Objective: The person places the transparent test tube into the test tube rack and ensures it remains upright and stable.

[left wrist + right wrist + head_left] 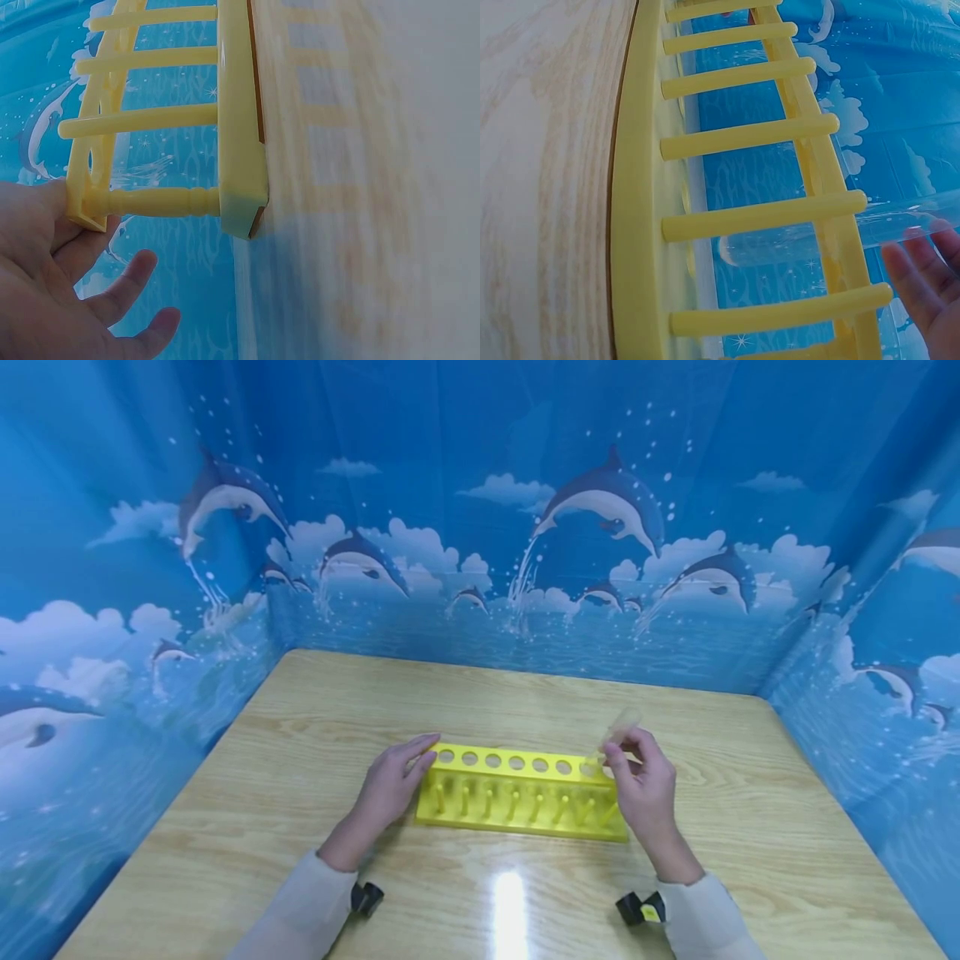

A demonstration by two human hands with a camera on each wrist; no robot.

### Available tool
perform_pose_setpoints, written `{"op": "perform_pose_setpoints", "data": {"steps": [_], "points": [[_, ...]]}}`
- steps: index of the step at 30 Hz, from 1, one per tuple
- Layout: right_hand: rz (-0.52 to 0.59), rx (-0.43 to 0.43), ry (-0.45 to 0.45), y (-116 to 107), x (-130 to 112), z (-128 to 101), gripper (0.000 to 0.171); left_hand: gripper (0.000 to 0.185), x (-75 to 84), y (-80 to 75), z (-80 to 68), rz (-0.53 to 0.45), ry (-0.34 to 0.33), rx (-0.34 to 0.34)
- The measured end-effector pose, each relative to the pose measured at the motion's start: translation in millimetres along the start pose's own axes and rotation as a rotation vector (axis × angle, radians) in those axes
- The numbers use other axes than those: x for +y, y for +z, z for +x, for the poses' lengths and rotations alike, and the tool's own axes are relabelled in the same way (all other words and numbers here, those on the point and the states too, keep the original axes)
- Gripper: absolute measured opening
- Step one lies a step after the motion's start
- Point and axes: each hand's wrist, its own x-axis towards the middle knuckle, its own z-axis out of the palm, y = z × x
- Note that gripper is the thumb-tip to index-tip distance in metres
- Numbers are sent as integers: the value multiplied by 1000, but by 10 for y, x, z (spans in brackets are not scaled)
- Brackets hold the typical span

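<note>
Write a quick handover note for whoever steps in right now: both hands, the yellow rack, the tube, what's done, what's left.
Left hand: open, fingers resting on the left end of the yellow rack, steadying it.
Right hand: pinches a clear test tube at the rack's right end; the right wrist view shows the tube's round bottom already through a hole in the top plate.
Rack sits mid-table; the other holes look empty.
Done: tube started into an end hole.
Left: probably lower it fully, then let go.

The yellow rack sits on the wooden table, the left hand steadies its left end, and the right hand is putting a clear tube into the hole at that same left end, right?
Not quite. The right hand holds the clear tube at the right end of the yellow rack, as the head view shows. The left hand does rest on the left end, and the rack stands on the wooden table.
</note>
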Motion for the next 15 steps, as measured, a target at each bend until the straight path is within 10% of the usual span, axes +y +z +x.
{"op": "perform_pose_setpoints", "data": {"steps": [15], "points": [[-1, 2, 44, 0, -46, -4, 20, 37, -1, -4, -6, -2, -4, -5]]}}
